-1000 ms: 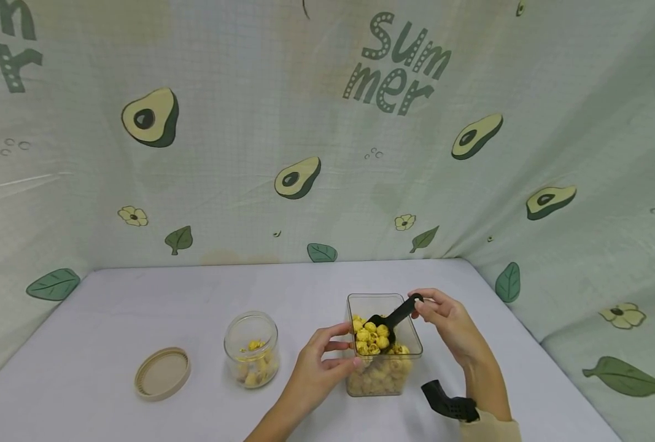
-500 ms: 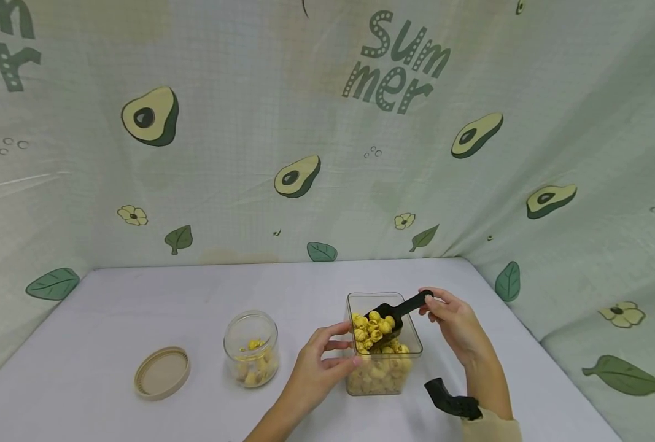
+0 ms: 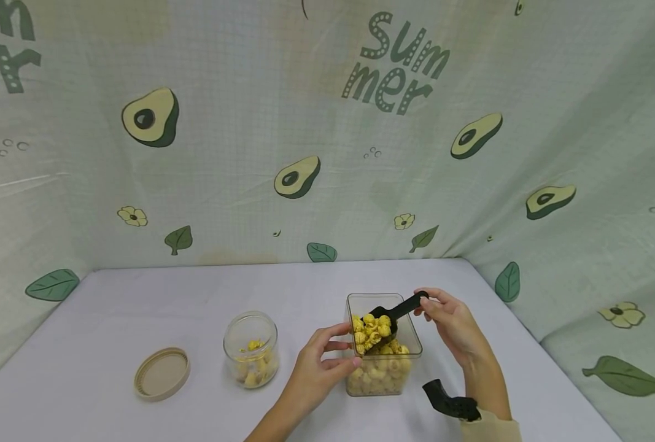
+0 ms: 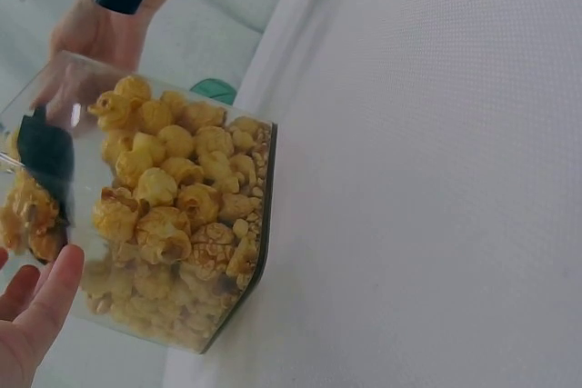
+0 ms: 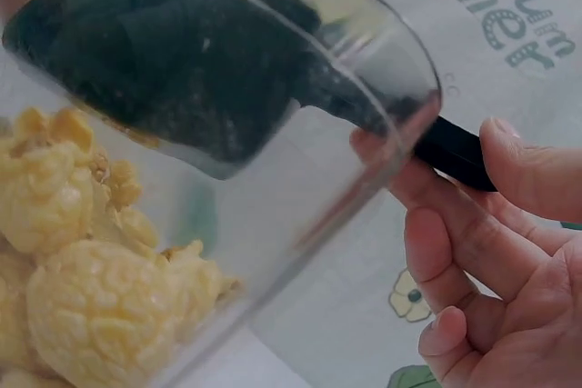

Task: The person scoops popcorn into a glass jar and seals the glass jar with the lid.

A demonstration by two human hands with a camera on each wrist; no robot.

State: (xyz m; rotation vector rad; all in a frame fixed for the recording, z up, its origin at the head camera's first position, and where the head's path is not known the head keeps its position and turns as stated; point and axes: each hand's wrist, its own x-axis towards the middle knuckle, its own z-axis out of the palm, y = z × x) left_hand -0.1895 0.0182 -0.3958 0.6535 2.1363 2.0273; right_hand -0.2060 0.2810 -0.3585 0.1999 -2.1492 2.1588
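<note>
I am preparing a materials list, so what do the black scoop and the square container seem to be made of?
Black scoop: probably plastic, smooth with a dull sheen; it looks moulded in one piece.
Square container: clear and glossy, with popcorn visible through its walls; likely rigid plastic, though glass is possible.

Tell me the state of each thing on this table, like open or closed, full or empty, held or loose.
Clear square container: open, partly filled with popcorn
Black scoop: held, tilted, loaded with popcorn
Round clear jar: open, popcorn in its lower part
Round beige lid: off the jar, lying loose
Left hand: touching the container's left side
Right hand: pinching the scoop's handle
</note>
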